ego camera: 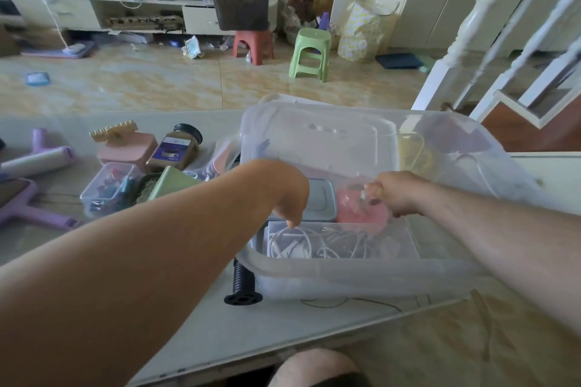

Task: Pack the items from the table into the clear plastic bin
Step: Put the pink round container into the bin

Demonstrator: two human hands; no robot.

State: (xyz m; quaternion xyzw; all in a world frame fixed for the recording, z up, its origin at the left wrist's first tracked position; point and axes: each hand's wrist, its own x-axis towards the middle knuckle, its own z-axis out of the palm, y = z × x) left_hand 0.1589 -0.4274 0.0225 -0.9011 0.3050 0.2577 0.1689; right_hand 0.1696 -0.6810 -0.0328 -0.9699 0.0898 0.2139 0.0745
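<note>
The clear plastic bin (345, 276) stands on the table, right of centre. Inside lie a clear box of white cables (339, 242), a grey-lidded box (320, 198) and a pink round container (358, 207). My left hand (289, 195) hangs over the bin's left side, fingers curled down toward the cable box, holding nothing I can see. My right hand (396, 192) is shut on the pink container's top. Left of the bin on the table lie a brown jar (176, 151), a pink box (129, 148), a clear box of clips (107, 188), a green tray (173, 182) and a black spool (242, 283).
A lint roller (41, 160) and a purple hand mirror (22, 204) lie at the table's left. The table edge (283, 352) runs close to my knee. Beyond are stools, a shelf and floor clutter; a white stair railing (490, 50) rises at right.
</note>
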